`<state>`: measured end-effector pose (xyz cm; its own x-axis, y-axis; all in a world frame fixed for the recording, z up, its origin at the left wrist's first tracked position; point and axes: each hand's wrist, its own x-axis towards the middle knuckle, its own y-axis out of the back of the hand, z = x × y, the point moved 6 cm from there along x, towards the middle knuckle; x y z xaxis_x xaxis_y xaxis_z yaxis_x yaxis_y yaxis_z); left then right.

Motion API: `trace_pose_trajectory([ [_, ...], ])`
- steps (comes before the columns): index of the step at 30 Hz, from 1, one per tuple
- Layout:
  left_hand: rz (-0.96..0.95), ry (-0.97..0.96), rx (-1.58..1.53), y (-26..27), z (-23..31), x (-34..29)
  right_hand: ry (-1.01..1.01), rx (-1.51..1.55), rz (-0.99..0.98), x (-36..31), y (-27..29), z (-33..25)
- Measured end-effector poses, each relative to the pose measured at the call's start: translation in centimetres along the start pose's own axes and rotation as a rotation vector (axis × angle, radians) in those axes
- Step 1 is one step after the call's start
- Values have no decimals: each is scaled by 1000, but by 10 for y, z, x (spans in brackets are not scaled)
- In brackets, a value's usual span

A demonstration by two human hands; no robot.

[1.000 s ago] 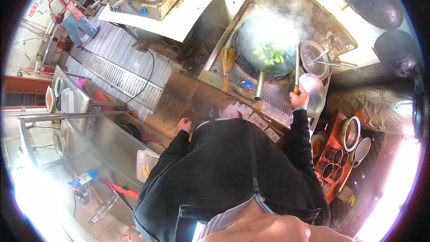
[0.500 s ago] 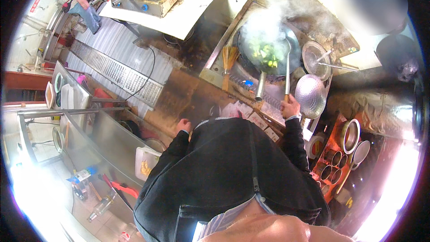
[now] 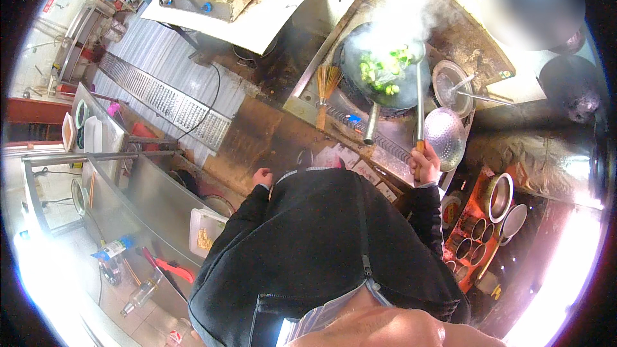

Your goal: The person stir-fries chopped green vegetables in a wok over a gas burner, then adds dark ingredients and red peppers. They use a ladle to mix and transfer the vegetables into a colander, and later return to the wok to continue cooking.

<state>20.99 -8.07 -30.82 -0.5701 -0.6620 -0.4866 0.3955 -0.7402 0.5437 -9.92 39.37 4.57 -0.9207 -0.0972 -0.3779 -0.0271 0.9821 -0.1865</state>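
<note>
One hand, my right (image 3: 425, 163), is gripping the ladle (image 3: 420, 99) at the wok (image 3: 407, 88), where greens (image 3: 387, 69) are steaming; my left hand's (image 3: 262, 177) grip I cannot tell. Hard stirring could be flinging greens out.

Right fingers (image 3: 416, 168) grip a ladle (image 3: 420, 103); greens (image 3: 374, 71) steam in a wok (image 3: 409, 87)

The vegetable pieces (image 3: 389, 72) are bright green, the wok (image 3: 351, 58) dark grey, the steam (image 3: 406, 14) white. The ladle (image 3: 420, 99) is silver with a tan grip — the skimmer (image 3: 445, 138) silver, dotted with holes. The jacket (image 3: 308, 238) is plain black.
</note>
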Motion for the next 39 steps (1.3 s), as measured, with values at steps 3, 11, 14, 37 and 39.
trace_pose_trajectory([
  [3,2,28,-9,6,-4,-4,227,-258,50,15,7,-13],
  [11,29,29,64,20,11,-16,154,-574,343,114,18,40],
  [14,28,49,31,16,3,-13,152,-784,187,127,1,51],
  [37,-69,-40,170,-7,51,10,353,-1338,103,-75,124,-80],
  [39,-29,-82,211,-2,55,7,263,-1183,185,-48,132,-43],
])
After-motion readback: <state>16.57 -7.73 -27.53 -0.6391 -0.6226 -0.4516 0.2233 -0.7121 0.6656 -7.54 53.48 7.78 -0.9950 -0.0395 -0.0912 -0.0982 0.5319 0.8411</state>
